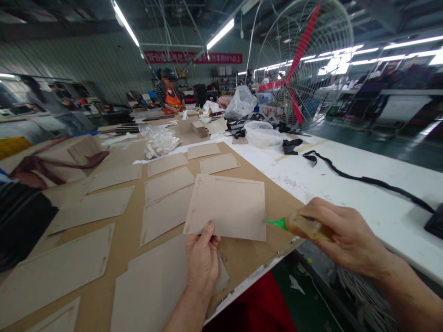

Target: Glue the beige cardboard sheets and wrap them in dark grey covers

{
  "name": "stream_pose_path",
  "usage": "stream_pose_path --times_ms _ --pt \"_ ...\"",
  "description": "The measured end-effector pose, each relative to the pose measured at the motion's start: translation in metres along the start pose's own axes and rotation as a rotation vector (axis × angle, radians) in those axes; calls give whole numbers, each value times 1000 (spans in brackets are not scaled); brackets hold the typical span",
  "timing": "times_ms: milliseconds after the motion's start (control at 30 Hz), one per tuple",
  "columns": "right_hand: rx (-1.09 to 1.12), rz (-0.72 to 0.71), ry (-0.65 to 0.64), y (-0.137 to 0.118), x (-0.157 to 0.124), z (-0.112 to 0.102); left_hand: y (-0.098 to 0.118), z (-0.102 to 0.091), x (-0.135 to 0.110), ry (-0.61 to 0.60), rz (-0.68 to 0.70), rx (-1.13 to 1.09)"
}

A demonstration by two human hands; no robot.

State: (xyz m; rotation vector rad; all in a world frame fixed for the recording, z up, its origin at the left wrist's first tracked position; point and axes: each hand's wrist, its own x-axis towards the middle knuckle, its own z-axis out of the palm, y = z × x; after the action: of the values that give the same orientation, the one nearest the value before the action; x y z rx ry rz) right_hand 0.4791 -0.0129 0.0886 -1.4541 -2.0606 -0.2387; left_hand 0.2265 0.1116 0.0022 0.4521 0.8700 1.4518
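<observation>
Head view, only one: our left hand (202, 258) pinches the bottom edge of a grey-brown sheet (228, 205), thumb on top, fingers underneath. The sheet is in front of us, over a brown board (131, 230), with thin marks along its top and left edges. Our right hand (341, 230) is wrapped around a bottle (301, 226) of amber stuff, tipped sideways; its green nozzle (278, 223) points left at the sheet's right edge. Touching or just beside, we can't tell.

More loose sheets (168, 184) lie about the board, left of and beyond the held one, several with similar edge marks. Dark stack (20, 226) far left. On the white table (346, 161) to the right we get a black strap (374, 180) and, farther back, a whitish plastic bag (263, 133). Behind: big fan with red blades (304, 41), co-worker in an orange apron (172, 97), red banner (221, 58).
</observation>
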Motion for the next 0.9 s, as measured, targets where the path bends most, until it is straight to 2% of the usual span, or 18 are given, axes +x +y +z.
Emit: stream_pose_path --times_ms 67,200,367,467,533,667,800,900 --pt "37 -15 -38 -1 -4 0 0 1 0 12 -7 2" --pt "-9 -17 106 2 -5 1 -1 2 0 5 -15 3" --pt "15 -42 -1 3 -5 5 -1 2 1 12 -16 17" --pt "-44 -27 98 4 -5 4 -2 1 2 -11 -17 7" --pt "-71 -16 105 4 -5 4 -2 1 1 0 -14 13" --pt "33 -13 -32 1 -9 9 -1 1 0 22 -14 36" --pt "72 52 64 -1 -15 16 -2 1 1 16 -16 32" --pt "193 116 58 4 -25 22 -4 -2 3 41 -22 55"
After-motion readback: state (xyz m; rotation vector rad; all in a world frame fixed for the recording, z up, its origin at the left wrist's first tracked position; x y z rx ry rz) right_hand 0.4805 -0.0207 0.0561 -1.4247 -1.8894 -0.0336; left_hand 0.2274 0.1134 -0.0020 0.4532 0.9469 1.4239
